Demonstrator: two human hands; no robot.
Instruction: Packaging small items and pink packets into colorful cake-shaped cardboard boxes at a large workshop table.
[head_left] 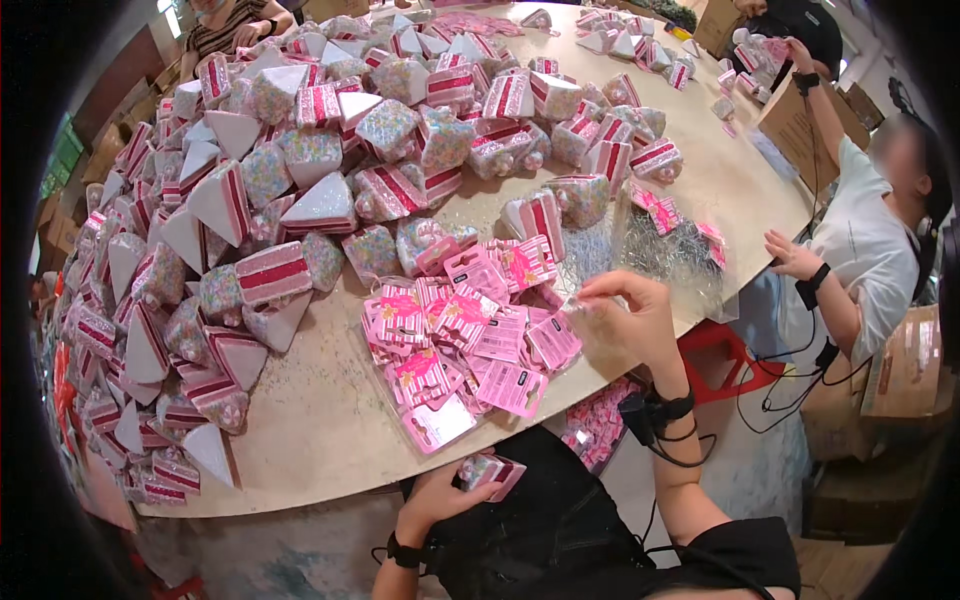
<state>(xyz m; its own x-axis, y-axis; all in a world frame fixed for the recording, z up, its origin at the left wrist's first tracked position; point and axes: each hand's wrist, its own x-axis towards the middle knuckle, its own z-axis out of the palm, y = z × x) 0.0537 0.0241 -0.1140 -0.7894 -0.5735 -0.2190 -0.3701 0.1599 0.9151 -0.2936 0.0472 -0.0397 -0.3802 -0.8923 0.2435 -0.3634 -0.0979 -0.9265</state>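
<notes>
Low at the table's front edge, my left hand [440, 500] is closed around a toy cake slice [494, 476] with pink and white layers. My right hand [640, 310] is raised over the right side of a heap of pink printed cards [500, 335]. Its thumb and index finger are pinched together; a small pale bit shows at the tips, too small to name. Just beyond this hand lies a tangle of thin silvery strands [665, 255] on clear plastic, with a few pink cards on top.
A large mound of toy cake slices [270, 200] covers the table's left and far parts. Under the table edge sits a container of pink cards [600, 425], near a red stool [700, 375]. A co-worker in white [880, 240] reaches over the right side; others stand at the far side.
</notes>
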